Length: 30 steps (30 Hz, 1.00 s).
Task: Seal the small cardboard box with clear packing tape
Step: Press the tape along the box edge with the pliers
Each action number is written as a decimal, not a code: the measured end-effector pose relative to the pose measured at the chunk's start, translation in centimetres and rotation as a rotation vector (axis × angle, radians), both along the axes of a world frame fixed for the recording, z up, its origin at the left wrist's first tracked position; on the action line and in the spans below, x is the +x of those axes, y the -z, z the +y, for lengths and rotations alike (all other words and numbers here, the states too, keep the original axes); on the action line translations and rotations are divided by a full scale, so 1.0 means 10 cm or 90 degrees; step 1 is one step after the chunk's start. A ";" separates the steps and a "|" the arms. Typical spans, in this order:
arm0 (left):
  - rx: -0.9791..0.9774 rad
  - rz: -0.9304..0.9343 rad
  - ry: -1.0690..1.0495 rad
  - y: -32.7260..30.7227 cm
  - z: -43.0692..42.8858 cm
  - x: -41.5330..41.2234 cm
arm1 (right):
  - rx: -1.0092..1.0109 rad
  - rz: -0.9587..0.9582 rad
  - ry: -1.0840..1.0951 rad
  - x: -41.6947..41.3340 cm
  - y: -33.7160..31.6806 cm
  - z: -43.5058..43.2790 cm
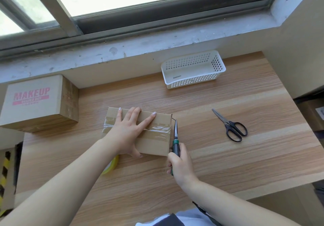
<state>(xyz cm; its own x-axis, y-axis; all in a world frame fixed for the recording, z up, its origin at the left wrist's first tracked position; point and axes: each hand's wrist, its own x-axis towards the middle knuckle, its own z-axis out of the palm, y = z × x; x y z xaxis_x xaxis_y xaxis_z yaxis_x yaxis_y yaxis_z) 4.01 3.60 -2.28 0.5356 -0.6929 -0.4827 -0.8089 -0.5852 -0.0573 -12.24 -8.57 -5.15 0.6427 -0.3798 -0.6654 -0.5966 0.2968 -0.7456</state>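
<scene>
A small cardboard box (154,145) lies flat on the wooden desk (228,155), with a strip of clear tape (160,129) across its top. My left hand (129,129) presses flat on the box, fingers spread. My right hand (180,164) grips a green-handled cutting tool (175,143) whose pointed blade runs along the box's right edge by the tape end. A yellowish tape roll (111,166) lies under my left forearm, mostly hidden.
Black scissors (231,126) lie to the right. A white perforated basket (192,69) stands at the back. A larger box marked MAKEUP (38,103) sits at the left, beside the desk. A wall and window sill run behind.
</scene>
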 end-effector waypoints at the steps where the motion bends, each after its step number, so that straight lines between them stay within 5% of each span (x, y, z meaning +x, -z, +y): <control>1: -0.001 0.002 -0.002 0.00 0.00 0.00 | 0.005 0.001 0.008 -0.01 0.00 0.01; 13: -0.020 0.034 -0.080 0.01 -0.13 0.01 | -0.049 -0.020 0.038 0.13 -0.02 -0.30; 30: -0.049 0.021 -0.165 0.05 -0.35 0.15 | -0.265 0.100 -0.083 1.75 0.04 -1.43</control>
